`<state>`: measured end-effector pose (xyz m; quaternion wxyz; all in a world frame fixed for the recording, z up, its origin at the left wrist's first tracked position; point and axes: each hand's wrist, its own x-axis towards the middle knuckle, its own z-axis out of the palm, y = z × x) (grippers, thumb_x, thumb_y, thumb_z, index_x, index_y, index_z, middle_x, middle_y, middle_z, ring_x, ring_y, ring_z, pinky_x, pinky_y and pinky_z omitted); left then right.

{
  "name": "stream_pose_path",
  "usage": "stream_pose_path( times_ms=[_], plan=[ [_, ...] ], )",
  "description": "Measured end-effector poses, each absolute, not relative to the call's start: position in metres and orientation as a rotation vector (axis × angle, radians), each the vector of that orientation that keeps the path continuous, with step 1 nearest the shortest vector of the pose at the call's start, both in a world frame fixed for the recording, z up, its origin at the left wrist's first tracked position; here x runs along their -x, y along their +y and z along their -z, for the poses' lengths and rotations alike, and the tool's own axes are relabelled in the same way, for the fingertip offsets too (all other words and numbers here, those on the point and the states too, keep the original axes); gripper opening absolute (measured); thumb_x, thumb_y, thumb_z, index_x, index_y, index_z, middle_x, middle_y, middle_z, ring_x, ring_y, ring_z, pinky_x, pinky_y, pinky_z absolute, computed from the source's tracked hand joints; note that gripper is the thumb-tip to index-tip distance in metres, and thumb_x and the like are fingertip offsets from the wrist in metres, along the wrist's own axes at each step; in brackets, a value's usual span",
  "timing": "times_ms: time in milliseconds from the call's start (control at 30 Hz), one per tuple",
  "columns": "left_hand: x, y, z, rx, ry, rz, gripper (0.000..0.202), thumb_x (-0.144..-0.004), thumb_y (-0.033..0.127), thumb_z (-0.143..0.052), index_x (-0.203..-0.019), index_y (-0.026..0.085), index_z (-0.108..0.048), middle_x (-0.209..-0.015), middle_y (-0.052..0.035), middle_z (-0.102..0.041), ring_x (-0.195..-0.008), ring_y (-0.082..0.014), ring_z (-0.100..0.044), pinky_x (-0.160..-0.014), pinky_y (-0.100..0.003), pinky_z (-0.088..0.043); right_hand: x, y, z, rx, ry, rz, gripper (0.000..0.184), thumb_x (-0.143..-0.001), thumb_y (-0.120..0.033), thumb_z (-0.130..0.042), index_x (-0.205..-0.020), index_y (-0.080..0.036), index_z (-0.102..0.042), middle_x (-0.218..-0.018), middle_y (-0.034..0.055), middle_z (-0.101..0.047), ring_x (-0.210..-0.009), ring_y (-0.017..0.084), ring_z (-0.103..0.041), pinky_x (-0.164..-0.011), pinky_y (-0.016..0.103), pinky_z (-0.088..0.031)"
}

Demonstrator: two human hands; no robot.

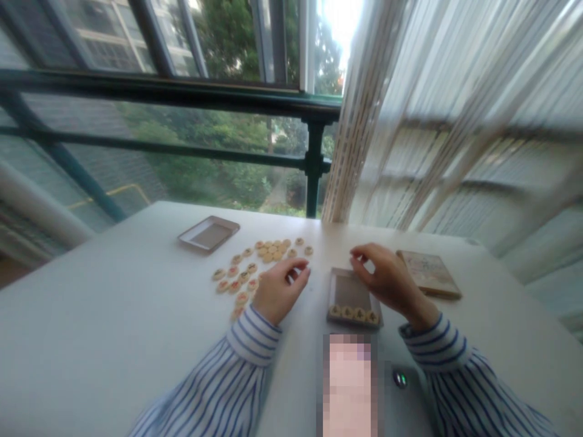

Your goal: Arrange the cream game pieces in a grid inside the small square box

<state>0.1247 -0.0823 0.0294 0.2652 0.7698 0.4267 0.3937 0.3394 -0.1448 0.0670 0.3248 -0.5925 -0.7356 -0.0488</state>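
this looks like a home, with a white table (113, 328) by a big window (204, 136), a thin curtain (455, 79), trees (228, 39) outside and round game pieces (272, 250).

Daylight enters through the wide glass window (228, 42) beyond the far edge of the smooth white table (113, 315), burning out to plain white beside the pale, sheer striped curtain (455, 73), which glows from behind. The surface looks greyish near its left corner and paler toward its far edge, with only faint shadows. Blur softens the curtain and the characters on the round, pale wooden pieces (234, 286). Shapes stretch and tilt toward the frame's corners. A coarse pink-and-grey pixelated block (350, 388) masks part of the surface's near side.
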Motion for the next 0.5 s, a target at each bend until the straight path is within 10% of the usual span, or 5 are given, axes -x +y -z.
stream_pose_path(
  times_ms=[500],
  plan=[
    [-0.042,0.016,-0.026,-2.152,1.446,-1.088,0.036,-0.075,0.044,-0.05,-0.091,0.015,-0.065,-0.081,-0.005,-0.068,-0.064,-0.0148,-0.059,-0.06,-0.024,-0.046,-0.32,-0.115,-0.075,1.593,-2.291,0.113,0.015,-0.082,-0.023,-0.048,-0.09,-0.017,-0.06,-0.087,0.006,-0.063,-0.081,0.017,-0.055,-0.076,0.03,-0.039]
  ],
)
